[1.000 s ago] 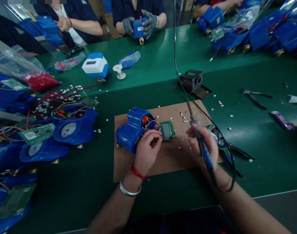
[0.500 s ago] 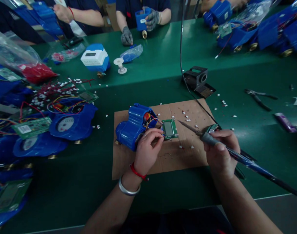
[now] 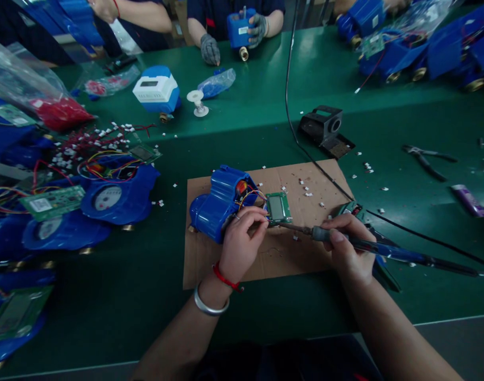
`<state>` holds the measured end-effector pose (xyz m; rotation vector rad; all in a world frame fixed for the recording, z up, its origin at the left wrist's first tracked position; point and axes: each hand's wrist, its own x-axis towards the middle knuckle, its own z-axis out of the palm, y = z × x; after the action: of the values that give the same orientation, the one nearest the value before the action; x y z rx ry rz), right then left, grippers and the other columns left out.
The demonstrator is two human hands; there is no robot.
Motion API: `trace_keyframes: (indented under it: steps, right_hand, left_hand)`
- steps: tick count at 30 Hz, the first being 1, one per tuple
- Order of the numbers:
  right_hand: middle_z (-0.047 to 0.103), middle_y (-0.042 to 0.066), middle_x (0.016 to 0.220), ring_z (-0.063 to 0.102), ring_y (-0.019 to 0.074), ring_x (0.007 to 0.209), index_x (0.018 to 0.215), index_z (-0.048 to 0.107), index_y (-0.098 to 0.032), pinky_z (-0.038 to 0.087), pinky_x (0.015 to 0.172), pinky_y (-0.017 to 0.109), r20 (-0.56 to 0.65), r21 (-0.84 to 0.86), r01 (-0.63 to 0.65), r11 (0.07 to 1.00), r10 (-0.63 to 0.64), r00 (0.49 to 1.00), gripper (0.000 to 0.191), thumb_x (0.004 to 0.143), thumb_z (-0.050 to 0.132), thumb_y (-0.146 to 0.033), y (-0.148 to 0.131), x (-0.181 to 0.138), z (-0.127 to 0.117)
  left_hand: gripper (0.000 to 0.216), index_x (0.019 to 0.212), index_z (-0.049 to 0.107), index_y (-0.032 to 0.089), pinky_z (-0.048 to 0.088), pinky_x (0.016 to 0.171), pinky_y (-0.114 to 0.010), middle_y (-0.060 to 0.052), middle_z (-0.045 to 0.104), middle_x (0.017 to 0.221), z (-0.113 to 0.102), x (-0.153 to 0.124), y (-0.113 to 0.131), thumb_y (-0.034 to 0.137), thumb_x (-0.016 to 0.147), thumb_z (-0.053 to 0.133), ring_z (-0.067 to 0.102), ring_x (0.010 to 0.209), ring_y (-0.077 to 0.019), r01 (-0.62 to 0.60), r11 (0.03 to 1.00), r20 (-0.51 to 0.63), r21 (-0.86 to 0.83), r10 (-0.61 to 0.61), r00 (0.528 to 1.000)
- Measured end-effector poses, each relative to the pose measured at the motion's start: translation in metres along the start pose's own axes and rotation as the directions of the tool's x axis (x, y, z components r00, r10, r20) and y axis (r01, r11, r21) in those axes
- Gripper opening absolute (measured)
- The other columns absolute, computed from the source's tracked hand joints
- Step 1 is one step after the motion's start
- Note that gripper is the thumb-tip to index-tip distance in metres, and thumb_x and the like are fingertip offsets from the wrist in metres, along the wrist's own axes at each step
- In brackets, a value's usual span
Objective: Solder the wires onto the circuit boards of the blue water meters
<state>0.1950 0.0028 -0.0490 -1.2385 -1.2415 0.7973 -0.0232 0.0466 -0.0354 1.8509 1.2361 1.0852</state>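
My right hand (image 3: 350,248) grips a soldering iron (image 3: 332,236) by its grey and blue handle. The iron's tip reaches the lower edge of a small green circuit board with a display (image 3: 279,207). At that board's lower left corner, my left hand (image 3: 242,238) is closed in a pinch; what lies between its fingertips is too small to make out. Coloured wires (image 3: 258,194) run from an open blue water meter housing (image 3: 221,198) towards the board. Housing and board both rest on a sheet of brown cardboard (image 3: 242,270).
Small white connectors (image 3: 308,194) lie scattered about. A black iron stand (image 3: 323,127) and pliers (image 3: 428,159) are on the right. Blue meters (image 3: 118,198) with wired boards crowd the left. The iron's black cable (image 3: 291,106) hangs across. Across the table, a co-worker's gloved hand (image 3: 257,30) holds a blue housing.
My right hand has moved left and brought the soldering iron's tip from the air right of the board to its lower edge. My left hand keeps its place.
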Motion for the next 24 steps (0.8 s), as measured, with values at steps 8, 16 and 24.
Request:
trace_keyframes:
  steps: [8,16,24]
  right_hand:
    - [0.056,-0.002,0.060,0.046,0.0108,0.045,0.084,0.063,-0.019,0.030,0.042,0.024,0.010,-0.003,-0.037,0.999,0.037,0.999,0.015,0.084,0.063,-0.035,0.0003,0.0005,0.0010]
    - [0.056,-0.003,0.057,0.046,0.0105,0.044,0.084,0.064,-0.020,0.030,0.041,0.023,0.018,0.029,-0.065,0.997,0.065,0.998,0.015,0.085,0.063,-0.035,-0.0002,0.0016,0.0016]
    - [0.054,-0.003,0.052,0.043,0.0091,0.041,0.079,0.064,-0.019,0.027,0.039,0.022,-0.023,0.073,-0.090,0.993,0.092,0.995,0.019,0.084,0.063,-0.038,-0.0059,0.0064,0.0058]
  left_hand:
    - [0.012,0.081,0.059,0.018,0.050,0.087,-0.035,-0.004,0.066,0.099,-0.0004,0.0007,-0.0009,0.007,0.086,0.060,0.062,0.096,-0.0161,-0.024,1.000,-0.010,0.001,0.024,1.000]
    - [0.013,0.081,0.059,0.019,0.051,0.086,-0.036,-0.004,0.066,0.098,-0.0007,0.0007,-0.0005,0.007,0.086,0.060,0.062,0.095,-0.0165,-0.036,0.999,-0.021,-0.002,0.036,0.999]
    - [0.012,0.081,0.059,0.018,0.051,0.087,-0.035,-0.004,0.066,0.099,-0.0009,0.0001,-0.0013,0.007,0.086,0.060,0.062,0.096,-0.0165,-0.030,0.999,-0.011,0.017,0.030,0.999]
